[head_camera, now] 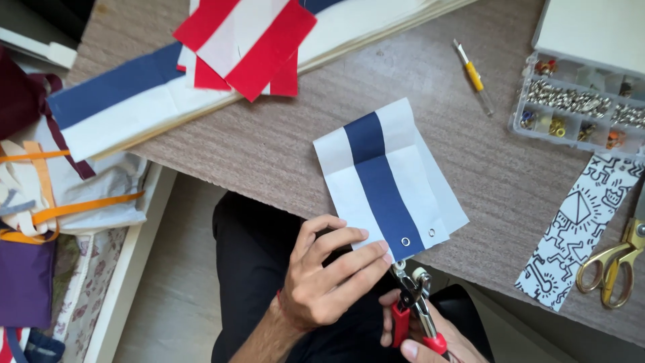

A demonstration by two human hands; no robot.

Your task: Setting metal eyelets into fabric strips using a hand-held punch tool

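At the near edge of the grey counter (282, 148), the left hand (329, 275) pinches the lower edge of a white-and-blue striped fabric piece (386, 181), fingertips just beside a metal eyelet (406, 241). A second eyelet (431, 233) sits near it. The right hand (423, 336) has its grip closed around red-handled eyelet pliers (413, 302), whose head touches the fabric's edge below the first eyelet. A clear compartment box (578, 101) of small metal parts rests at the far right corner, gold-handled scissors (615, 262) near the right edge.

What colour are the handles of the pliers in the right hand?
Red, seen in the head view: the pliers sit gripped in the right hand.
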